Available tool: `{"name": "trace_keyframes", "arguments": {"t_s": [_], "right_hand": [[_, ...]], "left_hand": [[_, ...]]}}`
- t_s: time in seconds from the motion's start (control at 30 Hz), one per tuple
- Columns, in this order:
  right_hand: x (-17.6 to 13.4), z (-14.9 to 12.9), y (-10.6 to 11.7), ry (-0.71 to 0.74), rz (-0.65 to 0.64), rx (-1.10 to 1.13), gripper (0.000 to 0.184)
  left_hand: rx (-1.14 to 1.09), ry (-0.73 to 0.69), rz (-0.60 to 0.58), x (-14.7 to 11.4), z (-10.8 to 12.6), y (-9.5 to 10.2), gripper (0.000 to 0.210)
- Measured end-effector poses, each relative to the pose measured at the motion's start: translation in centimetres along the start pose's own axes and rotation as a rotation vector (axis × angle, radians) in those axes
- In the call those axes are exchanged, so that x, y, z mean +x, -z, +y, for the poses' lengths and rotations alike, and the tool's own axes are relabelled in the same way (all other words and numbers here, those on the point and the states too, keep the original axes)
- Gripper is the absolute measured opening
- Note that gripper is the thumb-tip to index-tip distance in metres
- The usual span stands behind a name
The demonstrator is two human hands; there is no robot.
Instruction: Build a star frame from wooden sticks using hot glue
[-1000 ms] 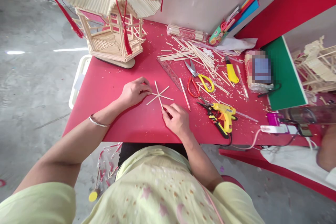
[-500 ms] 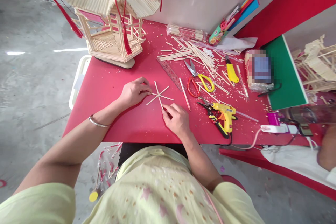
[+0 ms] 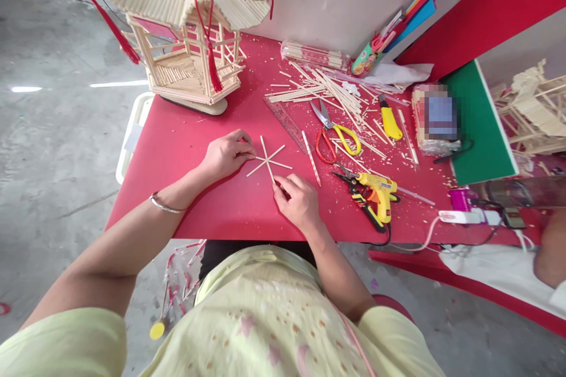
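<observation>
Pinched closely, fingertips together, the left hand [image 3: 227, 155] and right hand [image 3: 297, 200] each hold one tip of a stick star [image 3: 267, 160] lying on the red table [image 3: 216, 209]; light, even pressure should keep its crossing flat. Room opens toward the table's front edge, while a red-and-white stick [image 3: 311, 159] and ruler [image 3: 286, 119] limit the right side.

Pale six-armed star [image 3: 267, 160]; three thin, straight sticks crossed near their middles, one running from two to eight o'clock; seemingly flat, toward the red counter's [image 3: 212, 212] seven o'clock.
</observation>
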State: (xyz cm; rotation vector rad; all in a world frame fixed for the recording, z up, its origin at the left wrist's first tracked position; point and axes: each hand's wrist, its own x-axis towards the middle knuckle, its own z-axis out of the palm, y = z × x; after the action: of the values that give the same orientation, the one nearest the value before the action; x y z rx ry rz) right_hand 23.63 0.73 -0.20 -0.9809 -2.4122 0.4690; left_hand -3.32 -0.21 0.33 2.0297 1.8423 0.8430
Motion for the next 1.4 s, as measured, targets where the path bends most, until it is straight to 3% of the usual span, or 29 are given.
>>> {"name": "trace_keyframes", "arguments": {"t_s": [1.4], "right_hand": [[0.01,0.02,-0.13,0.031,0.032,-0.003,0.022]], "left_hand": [[0.013,-0.02,0.008,0.16,-0.39,-0.22,0.023]]}}
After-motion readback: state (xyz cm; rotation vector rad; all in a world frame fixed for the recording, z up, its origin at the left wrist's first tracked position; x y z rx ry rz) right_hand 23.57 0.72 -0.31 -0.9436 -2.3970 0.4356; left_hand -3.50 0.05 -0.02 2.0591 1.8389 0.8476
